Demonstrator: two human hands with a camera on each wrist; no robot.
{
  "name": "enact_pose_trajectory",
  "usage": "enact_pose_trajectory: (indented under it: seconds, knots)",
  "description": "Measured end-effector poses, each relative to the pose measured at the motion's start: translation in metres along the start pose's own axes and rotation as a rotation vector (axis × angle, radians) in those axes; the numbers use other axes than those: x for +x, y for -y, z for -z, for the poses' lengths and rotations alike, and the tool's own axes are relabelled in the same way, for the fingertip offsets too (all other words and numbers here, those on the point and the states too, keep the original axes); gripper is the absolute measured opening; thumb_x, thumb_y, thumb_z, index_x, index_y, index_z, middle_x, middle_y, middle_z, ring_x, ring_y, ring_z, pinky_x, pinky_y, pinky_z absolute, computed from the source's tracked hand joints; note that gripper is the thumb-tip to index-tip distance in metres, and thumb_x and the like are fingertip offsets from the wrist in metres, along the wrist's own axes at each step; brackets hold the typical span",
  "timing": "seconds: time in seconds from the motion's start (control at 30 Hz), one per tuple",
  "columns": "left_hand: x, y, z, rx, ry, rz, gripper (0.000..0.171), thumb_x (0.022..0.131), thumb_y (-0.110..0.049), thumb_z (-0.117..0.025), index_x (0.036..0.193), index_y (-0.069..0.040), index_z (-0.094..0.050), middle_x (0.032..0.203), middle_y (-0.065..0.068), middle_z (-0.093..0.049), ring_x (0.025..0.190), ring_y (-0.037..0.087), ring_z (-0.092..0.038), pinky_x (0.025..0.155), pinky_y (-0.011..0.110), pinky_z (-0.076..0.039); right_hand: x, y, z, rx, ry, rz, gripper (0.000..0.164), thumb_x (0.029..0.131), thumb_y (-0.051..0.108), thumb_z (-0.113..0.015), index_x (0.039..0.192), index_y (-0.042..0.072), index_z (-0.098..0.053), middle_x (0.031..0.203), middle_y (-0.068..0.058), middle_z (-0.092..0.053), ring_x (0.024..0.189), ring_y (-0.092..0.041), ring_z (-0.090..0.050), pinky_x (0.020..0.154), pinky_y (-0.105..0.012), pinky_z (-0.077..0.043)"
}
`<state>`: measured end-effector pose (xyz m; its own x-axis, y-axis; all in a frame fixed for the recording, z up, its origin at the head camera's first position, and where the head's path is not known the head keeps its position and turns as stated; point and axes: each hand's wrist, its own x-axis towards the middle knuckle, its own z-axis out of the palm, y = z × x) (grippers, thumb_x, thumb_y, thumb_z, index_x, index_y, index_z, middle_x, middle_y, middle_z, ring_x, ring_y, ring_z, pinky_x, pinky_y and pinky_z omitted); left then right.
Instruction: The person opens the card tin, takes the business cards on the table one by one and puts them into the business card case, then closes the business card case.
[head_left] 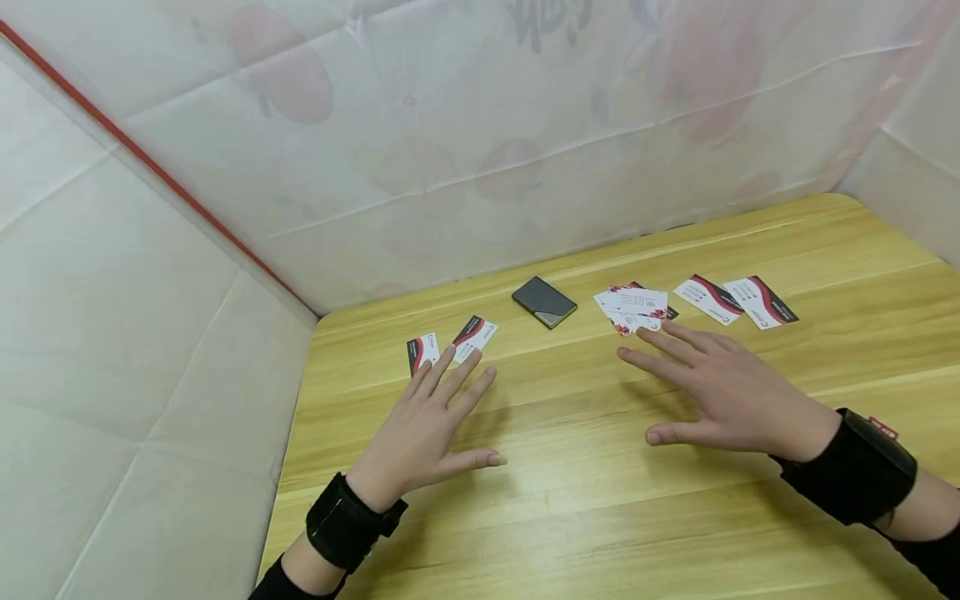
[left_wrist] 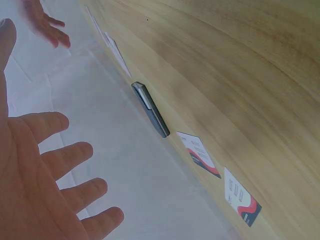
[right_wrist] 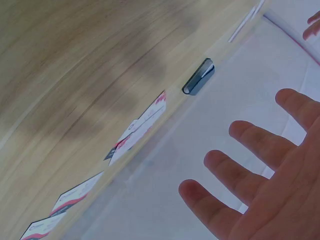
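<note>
My left hand [head_left: 420, 429] hovers over the table with fingers spread and holds nothing. Its fingertips overlap two business cards in the head view: a left one [head_left: 426, 346] and a tilted one [head_left: 480, 333], both white, black and red. My right hand [head_left: 731, 392], also spread and holding nothing, is above the table near an overlapping pile of floral business cards [head_left: 630, 304]. Farther right lie two more business cards, one [head_left: 701, 296] beside the other [head_left: 757, 300]. Between the hands, toward the back, lies a dark card case [head_left: 545, 300] with a silver corner, seen edge-on in the left wrist view [left_wrist: 150, 110].
The wooden table [head_left: 570, 508] has its back edge along a pale fabric wall [head_left: 420, 167] with faded prints. Another fabric panel [head_left: 135, 375] borders the left side. Black bands wrap both wrists, the left band [head_left: 345, 521] and the right band [head_left: 847, 467].
</note>
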<state>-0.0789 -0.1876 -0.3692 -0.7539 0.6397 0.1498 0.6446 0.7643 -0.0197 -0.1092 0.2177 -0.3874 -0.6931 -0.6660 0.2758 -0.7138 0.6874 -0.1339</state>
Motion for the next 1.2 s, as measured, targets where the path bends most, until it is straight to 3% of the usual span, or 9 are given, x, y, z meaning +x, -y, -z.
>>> enact_pose_trajectory:
  seconds: [0.3, 0.43, 0.57, 0.73, 0.93, 1.2]
  knots:
    - [0.0, 0.001, -0.004, -0.038, -0.038, 0.032, 0.089, 0.089, -0.074, -0.051, 0.157, -0.021, -0.033, 0.163, 0.008, -0.03, 0.152, 0.033, -0.018, 0.118, 0.057, -0.026, 0.008, -0.004, -0.006, 0.007, 0.005, 0.004, 0.085, 0.081, 0.067, -0.069, 0.151, 0.026, -0.045, 0.149, -0.015, -0.05, 0.136, -0.042, -0.044, 0.104, -0.06, -0.036]
    - [0.008, 0.001, -0.01, -0.076, -0.034, 0.074, 0.084, 0.091, -0.074, -0.046, 0.157, -0.022, -0.036, 0.16, 0.007, -0.036, 0.148, 0.033, -0.03, 0.114, 0.056, -0.033, 0.026, -0.005, -0.015, 0.027, 0.043, -0.005, 0.073, 0.085, 0.064, -0.067, 0.143, 0.02, -0.056, 0.144, -0.016, -0.055, 0.131, -0.038, -0.05, 0.104, -0.057, -0.04]
    - [0.023, -0.003, -0.015, -0.121, -0.044, 0.072, 0.081, 0.093, -0.073, -0.043, 0.157, -0.024, -0.034, 0.158, 0.005, -0.039, 0.144, 0.033, -0.037, 0.11, 0.054, -0.039, 0.051, -0.006, -0.025, 0.048, 0.106, -0.03, 0.067, 0.086, 0.059, -0.069, 0.138, 0.017, -0.061, 0.14, -0.016, -0.058, 0.128, -0.037, -0.053, 0.1, -0.057, -0.044]
    - [0.039, -0.01, -0.012, -0.155, -0.09, 0.047, 0.077, 0.095, -0.069, -0.046, 0.157, -0.025, -0.033, 0.154, 0.005, -0.044, 0.141, 0.03, -0.042, 0.108, 0.051, -0.043, 0.084, -0.006, -0.03, 0.088, 0.16, -0.082, 0.06, 0.09, 0.051, -0.069, 0.139, 0.017, -0.06, 0.142, -0.018, -0.056, 0.13, -0.04, -0.051, 0.1, -0.06, -0.045]
    - [0.048, -0.01, -0.005, -0.164, -0.109, 0.053, 0.074, 0.095, -0.065, -0.051, 0.156, -0.025, -0.037, 0.152, 0.004, -0.046, 0.139, 0.027, -0.043, 0.104, 0.049, -0.046, 0.117, -0.007, -0.032, 0.107, 0.185, -0.131, 0.061, 0.092, 0.045, -0.069, 0.143, 0.015, -0.055, 0.148, -0.019, -0.05, 0.132, -0.043, -0.049, 0.099, -0.062, -0.045]
    - [0.047, -0.015, -0.006, -0.183, -0.074, 0.052, 0.074, 0.095, -0.068, -0.047, 0.156, -0.027, -0.036, 0.153, 0.002, -0.045, 0.139, 0.026, -0.043, 0.107, 0.051, -0.043, 0.129, -0.007, -0.048, 0.117, 0.262, -0.198, 0.074, 0.093, 0.048, -0.067, 0.155, 0.018, -0.039, 0.158, -0.025, -0.032, 0.138, -0.05, -0.038, 0.105, -0.066, -0.038]
